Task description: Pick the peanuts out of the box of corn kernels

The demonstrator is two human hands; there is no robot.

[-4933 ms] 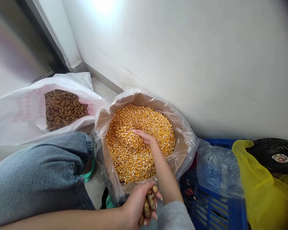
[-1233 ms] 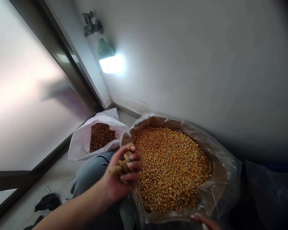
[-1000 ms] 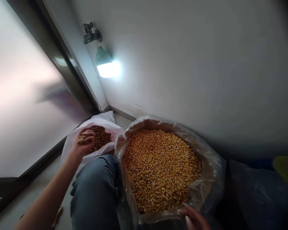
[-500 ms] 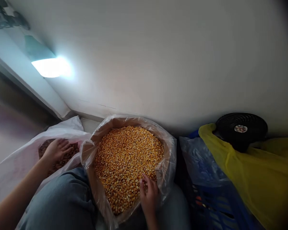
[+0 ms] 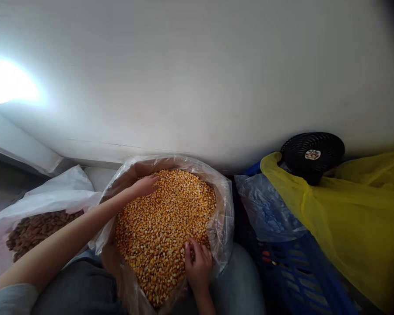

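A clear plastic sack [image 5: 223, 218] full of dry yellow corn kernels [image 5: 166, 218] stands between my knees, its mouth wide. My left hand [image 5: 146, 186] lies flat on the kernels near the back left of the sack, fingers stretched out. Close to the front right rim, my right hand [image 5: 199, 264] rests on the corn with its fingers loosely bent and the thumb apart. Some kernels show between thumb and fingers, and I cannot make out any that are gripped.
Left of the corn, a white sack [image 5: 62, 194] holds brown, nut-like pieces [image 5: 39, 229] under my left forearm. On the right are a blue crate [image 5: 302, 271], a clear plastic bag [image 5: 269, 210], yellow mesh cloth [image 5: 357, 218] and a black fan [image 5: 312, 155]. A pale wall [image 5: 197, 87] rises behind.
My left hand has moved right, from the brown pieces in the white sack onto the corn. My right hand stays near the front right of the corn. The view has turned slightly right.
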